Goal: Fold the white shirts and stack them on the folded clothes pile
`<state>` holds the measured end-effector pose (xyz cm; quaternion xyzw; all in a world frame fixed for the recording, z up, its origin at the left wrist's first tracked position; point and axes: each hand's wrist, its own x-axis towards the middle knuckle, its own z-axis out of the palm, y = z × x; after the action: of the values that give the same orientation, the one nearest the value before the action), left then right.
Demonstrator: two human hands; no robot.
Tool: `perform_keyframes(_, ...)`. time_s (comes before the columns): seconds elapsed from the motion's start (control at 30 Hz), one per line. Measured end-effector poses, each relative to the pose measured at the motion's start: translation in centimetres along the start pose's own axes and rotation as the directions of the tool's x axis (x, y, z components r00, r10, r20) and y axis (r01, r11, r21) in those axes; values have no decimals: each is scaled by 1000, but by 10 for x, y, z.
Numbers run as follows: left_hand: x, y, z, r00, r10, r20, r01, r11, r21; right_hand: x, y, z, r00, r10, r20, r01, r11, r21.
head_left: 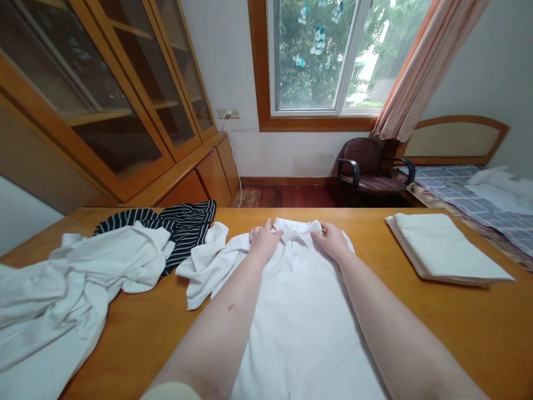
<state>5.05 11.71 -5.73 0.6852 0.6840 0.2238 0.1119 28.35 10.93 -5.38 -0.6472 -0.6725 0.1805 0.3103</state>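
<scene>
- A wooden table (470,316) is faced by a window (316,61).
- At its middle, a white shirt (302,311) is laid lengthwise near-to-far, collar (297,226) pointed windowward.
- The collar's sides are touched by left hand (265,242) and right hand (333,242); grip cannot be told.

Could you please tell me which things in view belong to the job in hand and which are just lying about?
In use:
white collared shirt, laid out
left hand and right hand, at its collar
wooden table beneath

Seemingly just lying about, untouched:
crumpled white cloth
black striped cloth
folded white stack
</scene>
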Motion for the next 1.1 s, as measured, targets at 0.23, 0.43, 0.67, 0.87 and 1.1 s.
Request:
perform_keyframes(0.23,1,-4,-2,989,70,-133,-98,970,-221,-4,-1,-4,979,-54,-198,99,970,223)
perform_keyframes(0.43,5,-8,-2,977,161,-143,-203,909,-364,-6,-5,-4,985,-112,-132,151,929,337)
perform_keyframes(0.67,7,-11,2,987,148,-67,-163,902,-399,-4,1,0,972,-125,-198,191,910,367)
perform_keyframes(0.87,4,-11,6,995,102,-14,-95,860,-502,-3,8,3,943,-137,-303,259,874,411)
perform_keyframes(1.1,4,-11,6,995,99,34,-60,804,-592,-8,4,-1,920,-187,-346,312,883,352)
